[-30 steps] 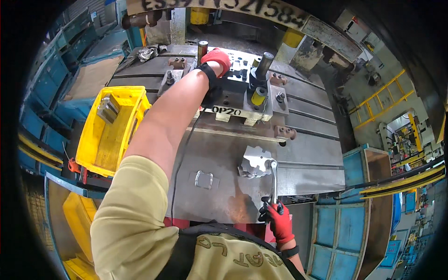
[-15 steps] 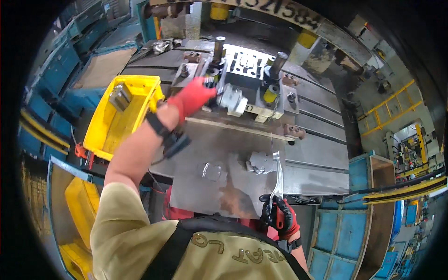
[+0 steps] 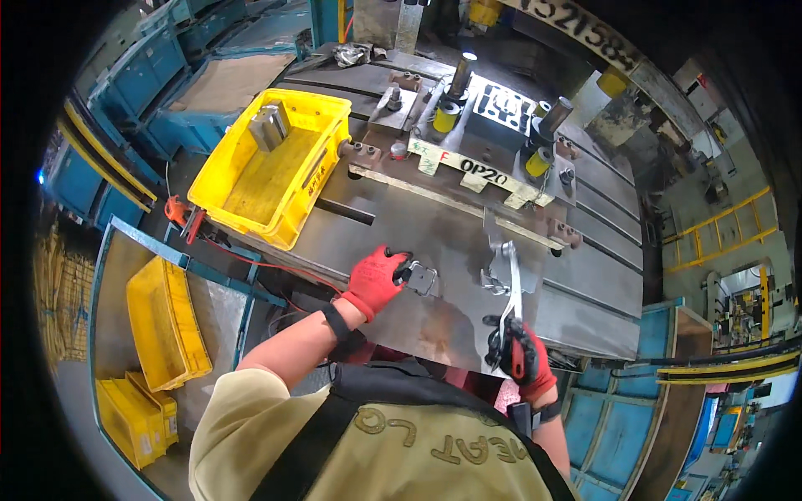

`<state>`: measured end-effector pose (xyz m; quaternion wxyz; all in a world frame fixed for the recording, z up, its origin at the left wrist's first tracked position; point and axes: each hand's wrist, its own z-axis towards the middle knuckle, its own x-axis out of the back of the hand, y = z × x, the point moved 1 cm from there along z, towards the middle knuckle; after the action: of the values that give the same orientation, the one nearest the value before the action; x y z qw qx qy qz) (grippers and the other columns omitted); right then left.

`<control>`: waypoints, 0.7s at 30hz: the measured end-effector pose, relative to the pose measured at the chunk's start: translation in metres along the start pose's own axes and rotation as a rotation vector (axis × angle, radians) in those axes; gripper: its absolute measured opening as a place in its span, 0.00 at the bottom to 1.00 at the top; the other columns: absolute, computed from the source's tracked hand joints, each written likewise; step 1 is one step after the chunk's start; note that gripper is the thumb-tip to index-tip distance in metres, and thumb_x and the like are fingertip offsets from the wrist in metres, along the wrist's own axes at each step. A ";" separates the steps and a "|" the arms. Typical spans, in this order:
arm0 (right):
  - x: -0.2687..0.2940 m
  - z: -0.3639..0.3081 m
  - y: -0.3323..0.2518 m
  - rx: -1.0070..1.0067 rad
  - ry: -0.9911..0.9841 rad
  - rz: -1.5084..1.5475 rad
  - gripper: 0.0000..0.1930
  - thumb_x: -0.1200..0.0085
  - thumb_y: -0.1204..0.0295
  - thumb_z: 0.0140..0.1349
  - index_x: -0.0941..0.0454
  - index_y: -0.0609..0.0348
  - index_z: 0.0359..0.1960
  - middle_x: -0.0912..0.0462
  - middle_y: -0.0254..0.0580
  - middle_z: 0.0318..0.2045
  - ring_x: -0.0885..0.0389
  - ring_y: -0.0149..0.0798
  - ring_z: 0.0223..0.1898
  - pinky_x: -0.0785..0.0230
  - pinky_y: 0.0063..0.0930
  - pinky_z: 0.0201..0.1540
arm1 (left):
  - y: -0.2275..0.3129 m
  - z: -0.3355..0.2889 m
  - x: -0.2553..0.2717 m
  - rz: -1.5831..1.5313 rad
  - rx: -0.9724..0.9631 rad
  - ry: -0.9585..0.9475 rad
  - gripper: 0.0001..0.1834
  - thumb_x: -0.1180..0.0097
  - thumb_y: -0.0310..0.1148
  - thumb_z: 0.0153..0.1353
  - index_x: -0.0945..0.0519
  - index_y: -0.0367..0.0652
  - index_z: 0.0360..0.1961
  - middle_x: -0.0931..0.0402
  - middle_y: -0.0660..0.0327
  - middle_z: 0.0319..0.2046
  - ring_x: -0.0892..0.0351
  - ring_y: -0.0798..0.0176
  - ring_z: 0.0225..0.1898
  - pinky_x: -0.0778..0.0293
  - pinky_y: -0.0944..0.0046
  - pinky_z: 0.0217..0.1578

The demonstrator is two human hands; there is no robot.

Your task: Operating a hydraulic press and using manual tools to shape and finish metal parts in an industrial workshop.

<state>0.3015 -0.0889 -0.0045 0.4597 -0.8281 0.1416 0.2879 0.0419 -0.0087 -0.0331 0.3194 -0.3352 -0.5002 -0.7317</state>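
My left hand [image 3: 373, 282], in a red glove with black fingertips, is over the near part of the metal table. Its fingers are bent closed on the left edge of a small grey sheet-metal part [image 3: 423, 280] with a wire-like loop. Low on the right, my right hand [image 3: 525, 361], gloved the same way, is wrapped round a long silver plier-like tool [image 3: 511, 288] whose tip points away from me. Beside the tool's tip lie grey metal pieces [image 3: 499, 272]; their exact shape is hard to make out.
Beyond stands a die [image 3: 476, 171] with upright posts and yellow collars, behind a long metal bar [image 3: 451, 206]. A yellow bin [image 3: 305, 204] at the left holds a metal block [image 3: 269, 127]. A red cable [image 3: 276, 265] runs along the table's left edge. Yellow crates [image 3: 167, 326] sit lower left.
My left hand has come back from the die to the small part on the near table. The pale piece beside that hand at the die is no longer there. My right hand keeps the tool.
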 end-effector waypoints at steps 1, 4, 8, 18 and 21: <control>0.007 0.009 -0.003 0.075 0.101 -0.177 0.15 0.64 0.65 0.55 0.35 0.62 0.39 0.28 0.40 0.25 0.29 0.33 0.25 0.36 0.22 0.26 | 0.004 0.002 0.004 -0.015 0.075 -0.105 0.23 0.46 0.37 0.35 0.31 0.47 0.38 0.38 0.52 0.36 0.34 0.52 0.34 0.36 0.61 0.35; -0.035 0.025 -0.058 0.134 0.116 -0.206 0.15 0.65 0.65 0.56 0.35 0.62 0.38 0.28 0.38 0.21 0.29 0.33 0.21 0.36 0.23 0.23 | 0.000 0.001 0.005 -0.001 0.005 0.008 0.27 0.46 0.38 0.35 0.35 0.46 0.42 0.39 0.51 0.37 0.37 0.53 0.39 0.39 0.61 0.39; -0.049 0.076 -0.120 0.296 0.150 -0.347 0.13 0.61 0.62 0.54 0.32 0.60 0.31 0.29 0.35 0.17 0.30 0.29 0.17 0.38 0.19 0.19 | 0.002 0.002 0.006 -0.004 -0.109 0.103 0.31 0.44 0.38 0.33 0.37 0.44 0.44 0.40 0.51 0.39 0.39 0.53 0.41 0.41 0.61 0.41; -0.023 0.189 -0.204 0.311 0.238 -0.789 0.12 0.59 0.62 0.53 0.31 0.57 0.31 0.29 0.30 0.19 0.31 0.24 0.19 0.39 0.17 0.20 | -0.074 -0.046 0.057 -0.790 0.573 -0.052 0.12 0.50 0.32 0.46 0.29 0.36 0.32 0.28 0.60 0.25 0.31 0.69 0.29 0.36 0.71 0.32; -0.031 0.178 -0.203 0.315 0.093 -0.800 0.11 0.60 0.64 0.53 0.31 0.57 0.33 0.30 0.29 0.19 0.33 0.23 0.19 0.41 0.15 0.21 | -0.084 -0.064 0.082 -0.867 0.744 -0.167 0.11 0.51 0.32 0.47 0.28 0.36 0.30 0.28 0.63 0.24 0.32 0.71 0.26 0.35 0.72 0.28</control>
<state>0.3163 0.1694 0.0795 0.6489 -0.7497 -0.1278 0.0241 -0.0828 -0.0553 -0.0277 0.0462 -0.0215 -0.8392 -0.5415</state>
